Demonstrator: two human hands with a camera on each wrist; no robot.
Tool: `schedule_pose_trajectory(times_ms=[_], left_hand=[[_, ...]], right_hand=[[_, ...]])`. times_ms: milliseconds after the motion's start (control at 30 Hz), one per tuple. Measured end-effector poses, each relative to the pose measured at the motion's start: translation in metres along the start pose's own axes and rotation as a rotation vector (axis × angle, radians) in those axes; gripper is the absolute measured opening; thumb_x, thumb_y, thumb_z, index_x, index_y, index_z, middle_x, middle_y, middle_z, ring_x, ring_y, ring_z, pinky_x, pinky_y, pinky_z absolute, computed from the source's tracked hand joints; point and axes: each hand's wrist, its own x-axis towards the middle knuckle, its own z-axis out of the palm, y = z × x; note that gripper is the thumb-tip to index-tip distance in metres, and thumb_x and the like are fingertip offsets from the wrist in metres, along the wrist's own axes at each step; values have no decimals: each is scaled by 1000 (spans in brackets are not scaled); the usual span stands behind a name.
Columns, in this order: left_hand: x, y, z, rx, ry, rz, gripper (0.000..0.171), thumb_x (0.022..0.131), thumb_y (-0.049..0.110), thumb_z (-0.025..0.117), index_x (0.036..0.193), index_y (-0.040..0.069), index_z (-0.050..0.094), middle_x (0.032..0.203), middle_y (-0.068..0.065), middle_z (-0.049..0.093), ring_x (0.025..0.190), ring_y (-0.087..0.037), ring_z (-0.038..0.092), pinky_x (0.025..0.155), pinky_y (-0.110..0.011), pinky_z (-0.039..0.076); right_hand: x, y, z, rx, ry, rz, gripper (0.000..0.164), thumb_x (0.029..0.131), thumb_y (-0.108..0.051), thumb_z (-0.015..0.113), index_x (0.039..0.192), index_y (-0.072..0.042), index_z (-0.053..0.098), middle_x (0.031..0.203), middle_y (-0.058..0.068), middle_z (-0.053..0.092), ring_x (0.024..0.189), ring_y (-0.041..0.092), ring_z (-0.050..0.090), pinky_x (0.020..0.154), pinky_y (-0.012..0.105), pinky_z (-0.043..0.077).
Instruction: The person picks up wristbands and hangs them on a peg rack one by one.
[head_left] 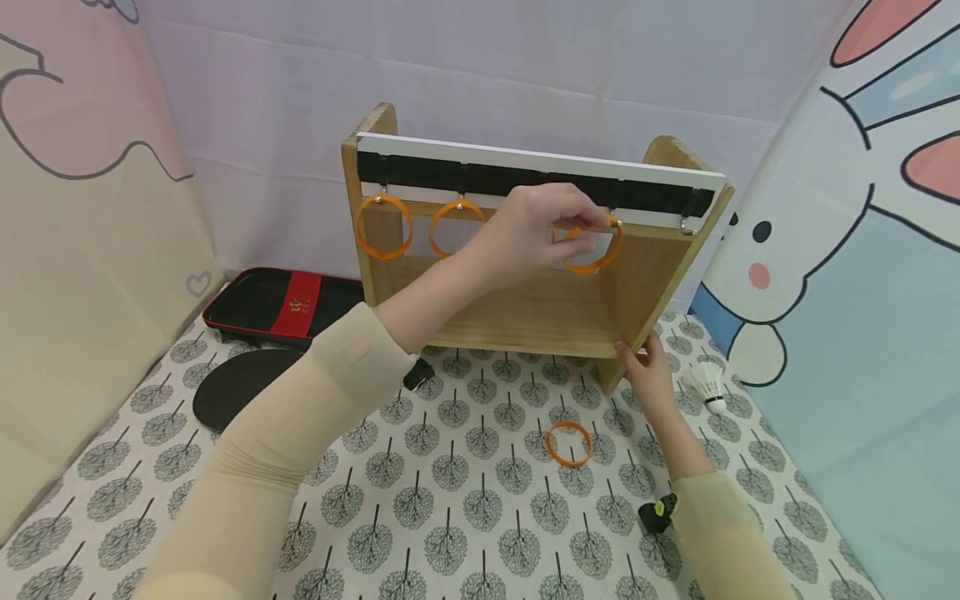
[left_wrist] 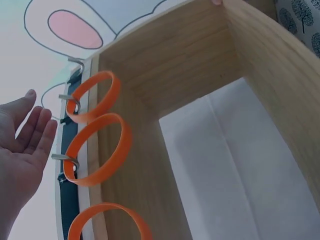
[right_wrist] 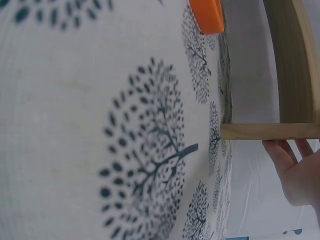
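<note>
A wooden shelf (head_left: 487, 329) carries a white-edged black strip with metal hooks. Orange rings hang from it, including a left ring (head_left: 384, 227), a second ring (head_left: 433, 229) partly behind my arm, and another ring (head_left: 617, 242) by my left fingertips. My left hand (head_left: 536, 221) is raised before the strip; the left wrist view shows its fingers loosely extended, palm bare, apart from the rings (left_wrist: 125, 145). The rightmost hook (head_left: 687, 218) bears no ring. My right hand (head_left: 648, 375) grips the shelf's lower right side panel (right_wrist: 270, 131), thumb at its front edge, fingers against the outer face.
Another orange ring (head_left: 570, 444) lies on the tree-patterned tablecloth (head_left: 480, 508). A shuttlecock (head_left: 708, 387) and a small black-and-yellow object (head_left: 657, 512) are at right. Behind my left arm are a black case (head_left: 247, 304) with a red band, a black disc (head_left: 240, 387) and a small black object (head_left: 417, 375).
</note>
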Motion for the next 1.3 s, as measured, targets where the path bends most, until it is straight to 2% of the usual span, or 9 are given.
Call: schedule_pose_trajectory(times_ms=[167,367,667,833,967,1133,1233,1300], left_hand=[[-15,5,9,-2,-15,78,20,81,10,74,100,4,70,96,-3,69,86,-11,61,76,-17,48],[-41,0,28,-25,-77,48,22,81,13,75,101,6,70,101,-2,70,93,-9,62,82,-15,48],[-81,-16,59,-73,-179,-169,28,82,18,75,108,10,69,105,1,68,98,-6,60,86,-18,48],[-101,-24,80,-140,-265,-287,36,80,18,76,113,10,66,109,1,67,101,-9,61,90,-21,48],[-118,-29,105,-160,-344,-342,41,80,19,75,118,12,63,115,2,65,105,-8,60,93,-20,47],[-137,-33,134,-141,-450,-397,44,81,23,74,122,16,61,123,5,61,113,-9,56,99,-25,43],[-146,-36,147,-139,-501,-432,45,81,24,74,123,18,60,127,6,58,118,-12,53,102,-30,41],[-150,-40,155,-152,-525,-438,44,81,23,74,122,17,60,129,6,57,120,-12,51,104,-32,40]], right_hand=[[0,1,0,-11,2,7,61,97,-41,49,148,-17,25,135,16,44,114,28,51,90,46,51],[1,0,0,4,-5,7,63,97,-40,50,149,-18,23,141,17,41,116,32,50,90,47,51],[-1,-2,1,-5,-8,3,63,97,-40,49,149,-18,22,141,18,41,116,32,51,89,45,51],[0,-1,0,-2,-9,-13,62,97,-39,50,149,-17,24,140,17,42,112,25,52,87,37,53],[-1,-1,-2,-10,-9,-16,62,97,-38,50,149,-17,24,139,17,43,111,22,52,85,33,54],[-3,-4,-3,10,-15,-21,62,97,-36,50,149,-17,22,139,19,42,112,24,52,88,38,53],[-4,-4,-3,25,-13,-19,62,97,-36,50,149,-17,23,139,18,42,108,19,53,88,38,52],[-4,-3,-3,24,-10,-17,62,97,-36,51,149,-18,23,139,18,43,105,13,53,87,34,53]])
